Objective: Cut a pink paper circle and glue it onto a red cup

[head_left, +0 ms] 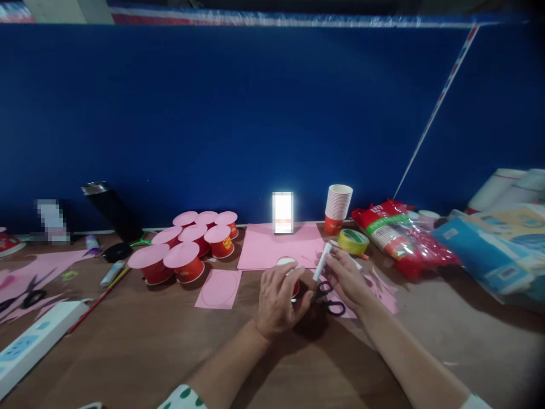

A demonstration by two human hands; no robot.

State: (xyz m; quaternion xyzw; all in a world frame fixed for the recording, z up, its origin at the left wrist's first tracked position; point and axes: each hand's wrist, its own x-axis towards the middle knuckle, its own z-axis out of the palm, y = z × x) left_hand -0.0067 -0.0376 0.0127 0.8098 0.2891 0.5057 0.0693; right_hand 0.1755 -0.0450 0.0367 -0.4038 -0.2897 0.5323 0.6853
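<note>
My left hand point(279, 298) is curled around a small red paper cup point(295, 288) at the middle of the table, and hides most of it. My right hand point(344, 275) grips a slim white tube point(322, 261), perhaps a glue stick, tilted just right of the cup. Black-handled scissors point(332, 308) lie below the right hand on pink paper scraps point(385, 292). Left of my left hand rests a pink paper square point(218, 288) with a circle drawn on it. Several red cups topped with pink paper discs point(181, 254) stand grouped further left.
Behind my hands lie pink sheets point(264, 244) with a lit phone point(283, 212) upright. To the right are stacked paper cups point(339, 204), yellow tape point(353, 242) and a red bag point(400, 238). A power strip point(40, 341) and black bottle point(113, 210) are left.
</note>
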